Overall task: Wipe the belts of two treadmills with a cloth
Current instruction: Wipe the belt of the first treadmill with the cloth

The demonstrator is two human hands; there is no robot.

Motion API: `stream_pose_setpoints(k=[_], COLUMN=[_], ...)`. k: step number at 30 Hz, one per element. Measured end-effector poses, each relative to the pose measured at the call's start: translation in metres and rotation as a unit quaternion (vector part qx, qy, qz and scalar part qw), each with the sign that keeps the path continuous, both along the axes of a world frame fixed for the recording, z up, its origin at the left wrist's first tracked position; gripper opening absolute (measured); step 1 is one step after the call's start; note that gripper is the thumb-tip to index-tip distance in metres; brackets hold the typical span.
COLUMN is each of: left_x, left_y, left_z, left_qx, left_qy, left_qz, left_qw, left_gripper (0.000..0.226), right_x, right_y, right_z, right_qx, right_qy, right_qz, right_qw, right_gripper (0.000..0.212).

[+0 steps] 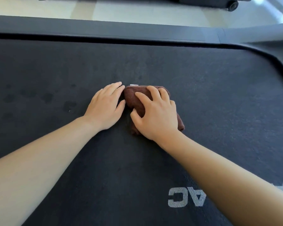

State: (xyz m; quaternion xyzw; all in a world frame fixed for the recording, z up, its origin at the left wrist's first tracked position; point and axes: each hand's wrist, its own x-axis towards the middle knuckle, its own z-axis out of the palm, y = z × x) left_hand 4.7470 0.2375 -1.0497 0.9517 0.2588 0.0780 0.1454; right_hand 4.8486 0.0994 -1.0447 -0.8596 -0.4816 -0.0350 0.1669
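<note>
Right grip point(157, 116) perhaps hides half cloth point(131, 99).

The belt point(219, 103) is charcoal black with a fine speckled grain. Darker round blotches point(69, 105) mark it at the left, and pale grey letters point(186, 199) are printed on it near the right. The cloth point(134, 98) is dark reddish brown, with a small white tag point(134, 85) at its far edge. The far rail point(104, 28) is plain dark grey, and the curved frame point(260, 32) at the right is lighter grey. The floor point(121, 10) beyond is cream with faint paler bands. A wheel point(233, 6) at the far right is black.
</note>
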Motion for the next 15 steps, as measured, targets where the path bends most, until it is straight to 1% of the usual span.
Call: stream_pose_setpoints(k=[5,9,12,15], left_x=[0.027,0.053,0.058,0.059], left_y=[0.043,0.086,0.099,0.098], left_z=[-0.001,-0.001,-0.008,-0.011], left_qx=[0.001,0.016,0.025,0.029], left_qy=[0.012,0.034,0.003,0.001], left_qz=[-0.012,0.019,0.05,0.048], left_qw=[1.0,0.999,0.998,0.998], left_gripper=[0.058,0.059,0.058,0.059], right_x=[0.028,0.055,0.078,0.099], right_y=[0.053,0.094,0.123,0.153], right_z=[0.001,-0.002,-0.002,0.0], right_qx=[-0.003,0.009,0.012,0.004], right_qy=[0.002,0.007,0.004,0.008], right_qz=[-0.036,-0.066,-0.071,-0.071], right_qw=[0.999,0.998,0.997,0.997], right_gripper=[0.05,0.052,0.051,0.052])
